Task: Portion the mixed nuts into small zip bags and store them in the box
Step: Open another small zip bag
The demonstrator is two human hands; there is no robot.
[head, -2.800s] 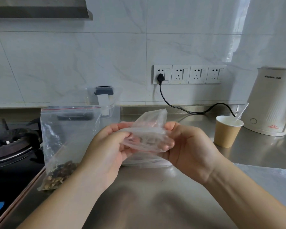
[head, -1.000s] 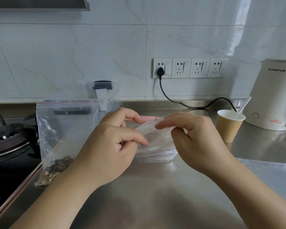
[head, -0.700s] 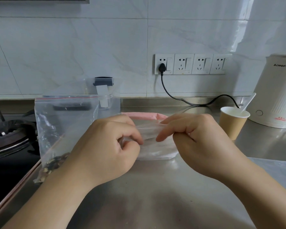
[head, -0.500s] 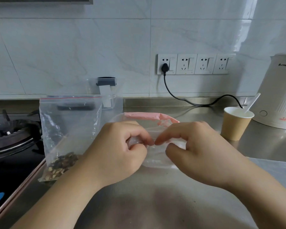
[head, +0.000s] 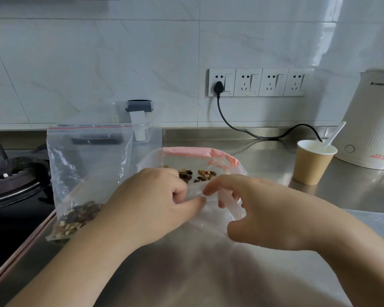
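Note:
A small clear zip bag (head: 200,193) with a pink strip lies on the steel counter, a few mixed nuts (head: 196,175) showing inside it. My left hand (head: 149,202) pinches the bag's near edge between thumb and curled fingers. My right hand (head: 251,209) pinches the same edge just to the right, fingers curled over the plastic. A large zip bag (head: 87,165) stands upright at the left, with mixed nuts (head: 75,219) heaped in its bottom. Behind it stands a clear plastic box (head: 140,129) with a dark clip.
A paper cup (head: 312,165) with a white spoon stands at the right, a white kettle (head: 372,120) behind it. A black cable runs from the wall sockets (head: 259,82) along the counter's back. A gas hob (head: 11,180) lies at the far left.
The small bag came down from mid-air onto the counter. Both hands shifted to its near edge, the pink-stripped mouth has spread, and nuts now show inside.

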